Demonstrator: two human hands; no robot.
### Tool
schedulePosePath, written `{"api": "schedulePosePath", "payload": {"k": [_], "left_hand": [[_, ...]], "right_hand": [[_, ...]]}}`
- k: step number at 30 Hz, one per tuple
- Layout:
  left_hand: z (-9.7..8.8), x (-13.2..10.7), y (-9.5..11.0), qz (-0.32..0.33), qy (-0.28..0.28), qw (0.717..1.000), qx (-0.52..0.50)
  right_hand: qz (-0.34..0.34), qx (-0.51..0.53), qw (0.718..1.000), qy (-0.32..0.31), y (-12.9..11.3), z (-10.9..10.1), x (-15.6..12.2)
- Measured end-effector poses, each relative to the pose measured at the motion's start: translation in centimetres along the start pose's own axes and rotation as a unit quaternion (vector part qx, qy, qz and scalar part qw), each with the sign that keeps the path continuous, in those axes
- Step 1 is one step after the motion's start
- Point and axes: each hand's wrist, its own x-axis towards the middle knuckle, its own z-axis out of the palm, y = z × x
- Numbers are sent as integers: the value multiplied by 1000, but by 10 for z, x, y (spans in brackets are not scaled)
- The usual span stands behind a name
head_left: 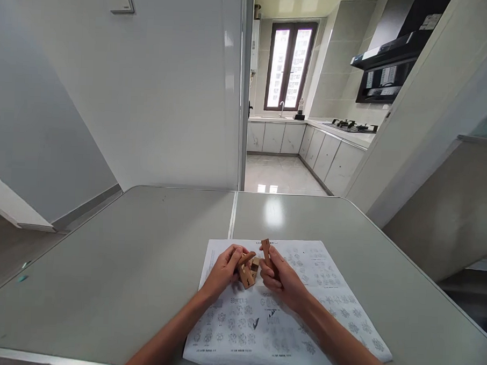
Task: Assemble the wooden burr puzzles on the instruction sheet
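Observation:
My left hand [227, 267] is closed around a cluster of interlocking wooden puzzle pieces [247, 277], some of them sticking out at angles. One piece near its bottom carries a dark printed mark. To the right, my right hand [278, 275] grips a single wooden puzzle piece [266, 250], held tilted with its top end showing above the fingers. A small gap separates this piece from the cluster. Both hands are over a large printed instruction sheet [241, 311] covered with rows of small diagrams. Fingers hide parts of the wooden pieces.
The sheet lies on a grey folding table [143, 264] with a seam [233, 214] down its middle. A white wall panel [183, 94] rises behind the table's left half. Beyond a doorway are kitchen cabinets [273, 137], a gas stove [353, 126] and a window [289, 66].

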Motion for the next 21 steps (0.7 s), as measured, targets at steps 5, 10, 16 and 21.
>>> {"api": "schedulePosePath", "payload": {"k": [5,10,16,21], "left_hand": [[3,-3,2,6,-24,1000,9],[0,-1,-4,10,-45,999,26],[-1,-1,-8,10,-104,994,38],[-1,-3,-6,9,-132,990,47]], "right_hand": [[-9,-36,999,4,-1,1,-1],[-20,-75,996,-43,1,1,-4],[-22,-137,987,-76,2,-2,-7],[-36,-175,981,-78,3,-4,-6]]}}
